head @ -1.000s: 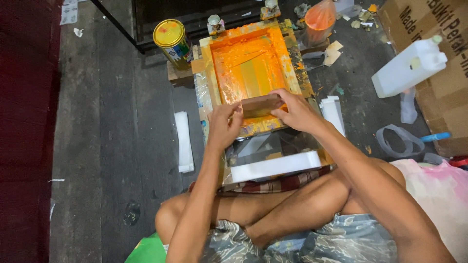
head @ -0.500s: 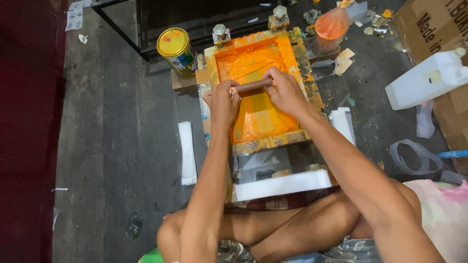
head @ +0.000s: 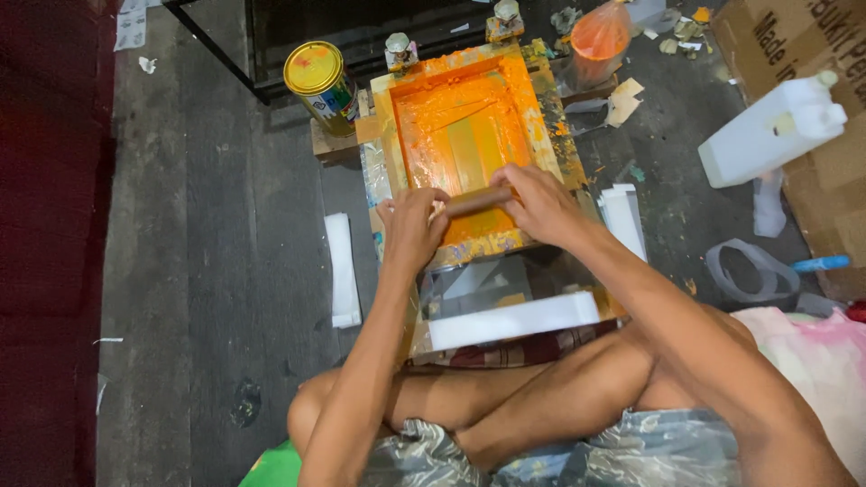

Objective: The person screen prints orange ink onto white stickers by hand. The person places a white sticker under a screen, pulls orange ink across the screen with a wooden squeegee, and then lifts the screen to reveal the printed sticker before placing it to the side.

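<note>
Wooden squeegee (head: 478,198), lying crosswise at the near end of the orange-inked screen frame (head: 388,135); my left hand (head: 410,225) and right hand (head: 541,203) clamp its two ends. Beyond: yellow-lidded paint can (head: 320,83) left, white jug (head: 767,135) right

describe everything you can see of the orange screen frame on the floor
The screen frame is a rectangular wooden frame, its mesh and borders smeared with orange ink, lying flat between two clamps at its far edge. A wooden squeegee rests across its near end, gripped by the left hand and right hand.
</note>
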